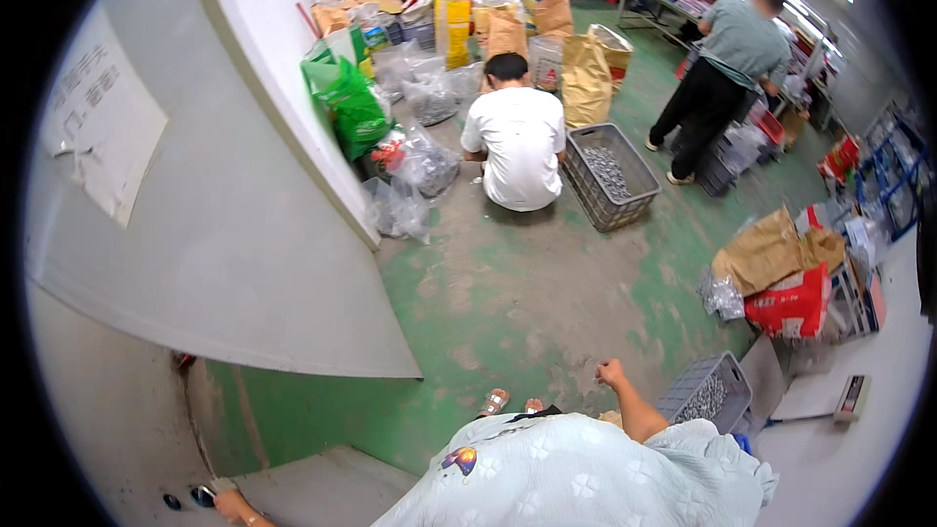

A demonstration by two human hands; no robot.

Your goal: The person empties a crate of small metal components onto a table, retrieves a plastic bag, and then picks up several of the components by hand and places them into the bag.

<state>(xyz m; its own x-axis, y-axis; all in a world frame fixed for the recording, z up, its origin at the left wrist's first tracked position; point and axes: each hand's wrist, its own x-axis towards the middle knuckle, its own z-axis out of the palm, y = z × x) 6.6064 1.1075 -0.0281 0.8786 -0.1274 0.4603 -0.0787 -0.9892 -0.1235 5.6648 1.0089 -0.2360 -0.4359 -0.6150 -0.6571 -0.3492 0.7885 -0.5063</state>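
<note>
Here's the grey door point(234, 195), swung wide on the left, with a paper sheet point(112, 127) on its face, and everything plays out around it. The left hand point(230, 504) is down below the door's bottom edge, nearer the wearer, right up at a dark round fitting point(202, 496) on the pale panel point(107, 410). Fingers bunched there, but whether they grip or merely touch it, I can't tell; a pale shape by the fingertips is too small to make out.

Over to the right hand point(612, 373), well clear of the door on its right, raised in mid-air! Fingers curled in, nearly a fist; anything inside is hidden. Farther right of the door, the near crate point(686, 374) holds small grey pieces point(705, 398).

Look beyond the door: a crouching co-worker point(517, 151) in white, back turned, just beside the far crate point(630, 215). Farther right of the door, a standing co-worker point(739, 49) leans over. And just past the door's upper edge, a green bag point(353, 112) and clear plastic bags point(429, 164) crowd the floor.
</note>
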